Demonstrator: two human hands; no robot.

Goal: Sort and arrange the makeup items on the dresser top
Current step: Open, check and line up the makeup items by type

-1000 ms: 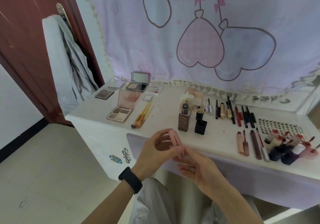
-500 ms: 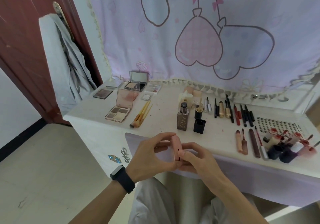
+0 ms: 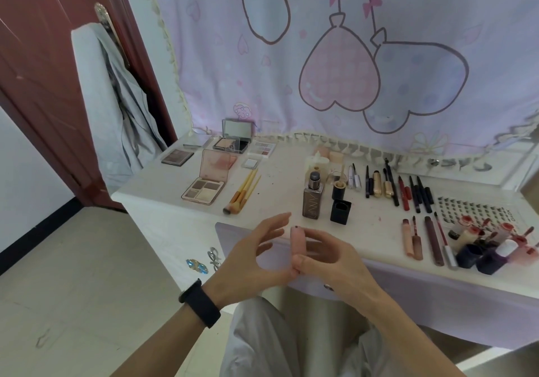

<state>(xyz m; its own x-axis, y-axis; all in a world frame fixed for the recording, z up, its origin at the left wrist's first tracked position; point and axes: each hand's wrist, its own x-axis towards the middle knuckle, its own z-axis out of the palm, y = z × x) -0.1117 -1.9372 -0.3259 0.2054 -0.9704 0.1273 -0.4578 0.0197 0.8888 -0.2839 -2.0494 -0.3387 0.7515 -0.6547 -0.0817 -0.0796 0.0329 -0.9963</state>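
A small pink case [image 3: 298,242] stands upright in front of the white dresser top [image 3: 280,198], near its front edge. My right hand [image 3: 329,262] holds the case, fingers curled around its right side and thumb at its base. My left hand [image 3: 256,257] has its fingers spread and lifted off the case, only the thumb tip near its bottom. On the dresser lie eyeshadow palettes [image 3: 204,192], yellow brushes [image 3: 242,194], a foundation bottle [image 3: 312,198] and a black cap [image 3: 340,211].
Rows of pencils and mascaras [image 3: 390,187] lie at the right, then lip tubes [image 3: 423,239] and several small bottles [image 3: 490,248] near the right front edge. A mirrored compact [image 3: 233,140] stands at the back. A cloth-covered chair [image 3: 108,114] and door are left.
My left hand has let go of the pink case and opened its fingers. The case, earlier tilted between both hands, now stands upright in my right hand.
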